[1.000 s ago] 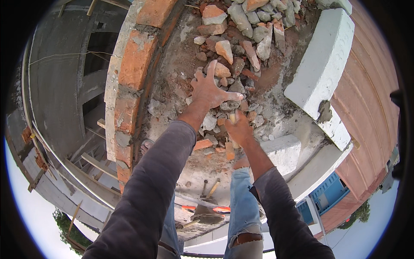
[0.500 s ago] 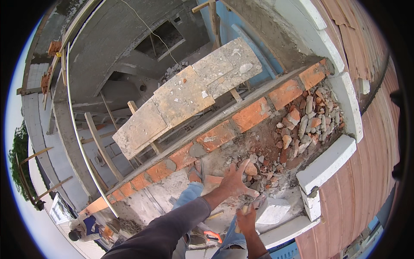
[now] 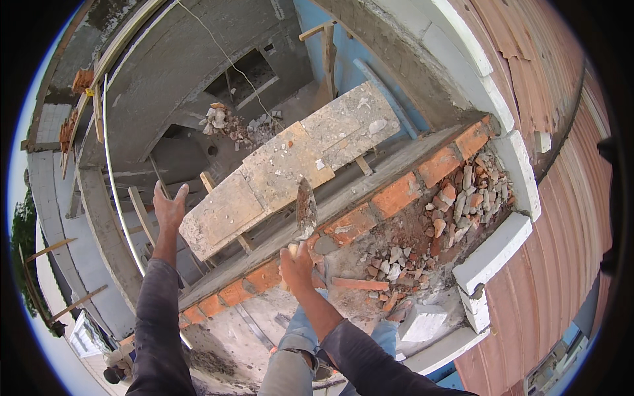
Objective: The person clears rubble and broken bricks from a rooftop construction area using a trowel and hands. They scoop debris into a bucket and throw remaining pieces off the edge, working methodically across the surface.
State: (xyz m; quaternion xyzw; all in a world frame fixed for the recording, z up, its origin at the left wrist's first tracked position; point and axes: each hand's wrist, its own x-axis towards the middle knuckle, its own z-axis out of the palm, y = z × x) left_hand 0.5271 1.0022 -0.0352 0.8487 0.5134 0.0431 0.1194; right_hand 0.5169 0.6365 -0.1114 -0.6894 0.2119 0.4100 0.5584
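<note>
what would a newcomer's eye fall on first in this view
Probably the long, pale, debris-strewn platform slanting across the middle. Below it in the picture runs a row of orange bricks, with a rubble pile at the right. The right hand grips a trowel near the bricks, and the left hand is open by the platform's left end.

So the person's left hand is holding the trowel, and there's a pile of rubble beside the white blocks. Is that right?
Not quite: the head view shows the trowel in the right hand, while the left hand is open. The pile of rubble is beside the white blocks, as you said.
</note>
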